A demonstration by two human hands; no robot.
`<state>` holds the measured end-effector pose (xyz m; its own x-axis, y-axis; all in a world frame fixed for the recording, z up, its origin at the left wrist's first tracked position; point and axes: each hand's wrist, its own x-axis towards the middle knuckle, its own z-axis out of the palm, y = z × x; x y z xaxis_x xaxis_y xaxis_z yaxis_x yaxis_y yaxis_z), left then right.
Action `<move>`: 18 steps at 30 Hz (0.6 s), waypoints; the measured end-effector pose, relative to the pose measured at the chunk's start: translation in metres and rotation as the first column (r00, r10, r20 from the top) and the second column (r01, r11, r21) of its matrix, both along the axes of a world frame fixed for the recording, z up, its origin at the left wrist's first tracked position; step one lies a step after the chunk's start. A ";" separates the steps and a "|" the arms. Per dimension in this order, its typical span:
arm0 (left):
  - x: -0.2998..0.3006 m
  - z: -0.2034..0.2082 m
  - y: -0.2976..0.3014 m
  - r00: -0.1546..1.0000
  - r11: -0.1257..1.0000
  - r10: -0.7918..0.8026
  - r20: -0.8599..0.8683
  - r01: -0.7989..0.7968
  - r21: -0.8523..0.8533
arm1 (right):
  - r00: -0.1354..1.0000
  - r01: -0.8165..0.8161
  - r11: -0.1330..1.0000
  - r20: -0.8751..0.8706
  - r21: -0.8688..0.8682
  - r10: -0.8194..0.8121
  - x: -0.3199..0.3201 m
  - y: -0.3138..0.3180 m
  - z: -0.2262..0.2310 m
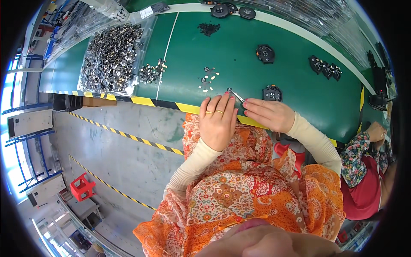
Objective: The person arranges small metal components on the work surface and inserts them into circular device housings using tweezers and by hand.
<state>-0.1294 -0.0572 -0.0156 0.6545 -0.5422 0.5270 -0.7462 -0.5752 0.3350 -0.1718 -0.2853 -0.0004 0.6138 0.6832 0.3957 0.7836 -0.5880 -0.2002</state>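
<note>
My left hand rests at the front edge of the green worktop, fingers stretched out, two rings on them. Its fingertips lie beside a small dark part; whether they touch it I cannot tell. From the right, my right hand pinches a pair of silver tweezers, whose tip reaches that part. A round black housing lies just beyond my right hand. Several small dark pieces with pale tabs are scattered ahead of my left hand.
A clear tray heaped with small metallic parts stands at left, a loose pile beside it. Farther back lie black bits and another housing; several black assemblies sit at right. A co-worker's hand shows at far right.
</note>
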 end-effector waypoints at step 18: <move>0.009 0.002 -0.043 0.906 0.910 -0.409 -0.110 0.414 0.025 | 0.636 0.757 -0.166 -0.771 0.632 -0.037 -0.066 -0.027 -0.013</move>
